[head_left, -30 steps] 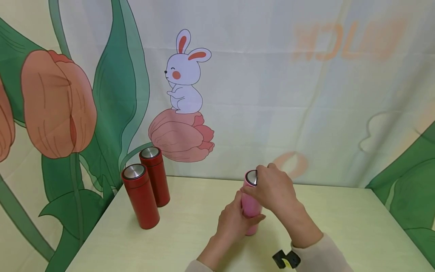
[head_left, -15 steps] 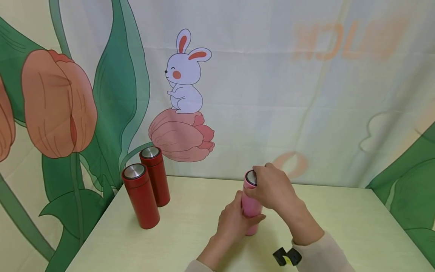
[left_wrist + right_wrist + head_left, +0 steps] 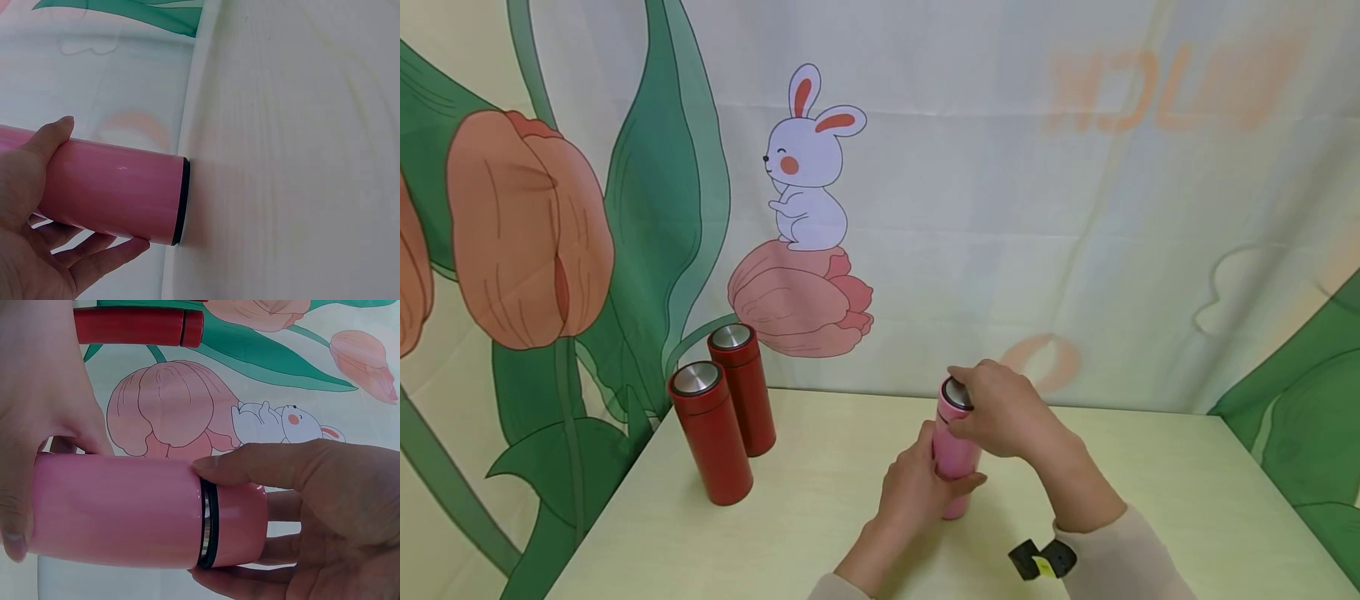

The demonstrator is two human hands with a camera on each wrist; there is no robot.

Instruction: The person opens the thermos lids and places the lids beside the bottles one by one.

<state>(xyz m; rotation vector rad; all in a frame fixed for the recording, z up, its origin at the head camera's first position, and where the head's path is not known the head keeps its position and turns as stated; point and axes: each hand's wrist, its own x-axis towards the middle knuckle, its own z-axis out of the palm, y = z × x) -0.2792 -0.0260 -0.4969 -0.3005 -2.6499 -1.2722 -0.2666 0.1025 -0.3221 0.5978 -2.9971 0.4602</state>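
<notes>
A pink thermos bottle (image 3: 955, 454) is upright over the table, right of centre. My left hand (image 3: 916, 487) grips its body, thumb on one side and fingers curled round the other. The black-rimmed base (image 3: 180, 201) shows in the left wrist view; whether it touches the tabletop I cannot tell. My right hand (image 3: 1006, 410) holds the pink screw lid (image 3: 242, 522) between thumb and fingers. Between lid and body, the right wrist view shows a black ring (image 3: 211, 525) and a sliver of shiny metal. The lid's top is silver with a dark rim.
Two red thermos bottles (image 3: 711, 442) with silver-topped lids stand at the table's left, one behind the other. A curtain printed with tulips and a rabbit (image 3: 808, 179) hangs behind the pale table (image 3: 820, 467). A black device (image 3: 1041, 560) is at my right cuff.
My right hand has turned around the lid and shifted slightly, its wrist swinging a little to the right. More of the lid shows now. My left hand and the red thermos bottles stay put.
</notes>
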